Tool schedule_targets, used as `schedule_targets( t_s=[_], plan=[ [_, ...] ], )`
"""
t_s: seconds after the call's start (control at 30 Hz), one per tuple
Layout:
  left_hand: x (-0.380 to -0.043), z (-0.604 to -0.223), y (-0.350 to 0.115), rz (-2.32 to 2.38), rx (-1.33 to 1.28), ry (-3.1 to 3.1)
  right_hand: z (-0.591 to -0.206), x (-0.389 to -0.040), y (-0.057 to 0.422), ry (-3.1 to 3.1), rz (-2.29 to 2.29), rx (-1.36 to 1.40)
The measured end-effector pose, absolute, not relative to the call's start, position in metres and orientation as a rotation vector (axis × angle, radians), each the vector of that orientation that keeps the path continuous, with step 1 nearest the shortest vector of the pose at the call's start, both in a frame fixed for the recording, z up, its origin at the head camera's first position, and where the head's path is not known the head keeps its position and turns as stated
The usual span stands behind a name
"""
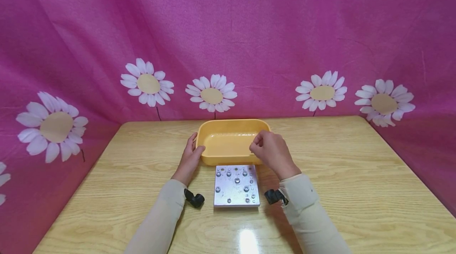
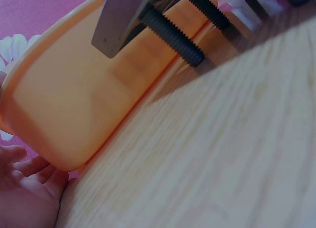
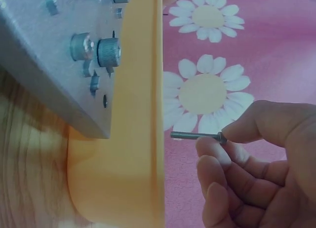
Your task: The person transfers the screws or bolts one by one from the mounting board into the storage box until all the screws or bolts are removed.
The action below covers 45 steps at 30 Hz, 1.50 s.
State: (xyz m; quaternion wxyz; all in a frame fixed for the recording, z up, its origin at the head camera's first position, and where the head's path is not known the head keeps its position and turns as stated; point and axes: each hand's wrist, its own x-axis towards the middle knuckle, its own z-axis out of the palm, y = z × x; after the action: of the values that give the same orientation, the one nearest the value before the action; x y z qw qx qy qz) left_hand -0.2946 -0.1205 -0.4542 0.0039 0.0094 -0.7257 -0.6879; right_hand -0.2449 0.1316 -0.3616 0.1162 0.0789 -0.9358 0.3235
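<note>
A yellow plastic basin [image 1: 217, 160] stands on the table behind a metal plate. At the basin's left end my left hand [image 1: 188, 163] holds it, thumb on the rim and fingers against the outside. My right hand [image 1: 274, 153] is over the basin's right front rim. In the right wrist view, its thumb and fingertips pinch a thin screw [image 3: 195, 135] by the head, the shank pointing away from the hand. The screw is too small to make out clearly in the head view. Several socket-head bolts [image 3: 108, 52] stand in the silver plate [image 1: 231, 196].
Threaded bolt ends [image 2: 173, 38] reach below the plate toward the wooden table [image 1: 356, 175] and hold it raised. A pink cloth [image 1: 249, 40] with printed daisies hangs behind and at the sides. Each wrist wears a black camera [image 1: 195, 199].
</note>
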Motion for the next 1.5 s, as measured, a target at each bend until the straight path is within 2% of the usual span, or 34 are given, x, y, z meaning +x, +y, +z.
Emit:
schedule_targets(
  t_s=[0.87, 1.5],
  plan=[
    [-0.296, -0.455, -0.12, -2.178, 0.032, -2.25, -0.36, -0.245, 0.133, -2.801, 1.009, 0.222],
    [-0.295, -0.454, -0.121, -2.137, 0.066, -2.286, -0.349, -0.226, 0.138, -2.865, 0.945, 0.507]
  ],
)
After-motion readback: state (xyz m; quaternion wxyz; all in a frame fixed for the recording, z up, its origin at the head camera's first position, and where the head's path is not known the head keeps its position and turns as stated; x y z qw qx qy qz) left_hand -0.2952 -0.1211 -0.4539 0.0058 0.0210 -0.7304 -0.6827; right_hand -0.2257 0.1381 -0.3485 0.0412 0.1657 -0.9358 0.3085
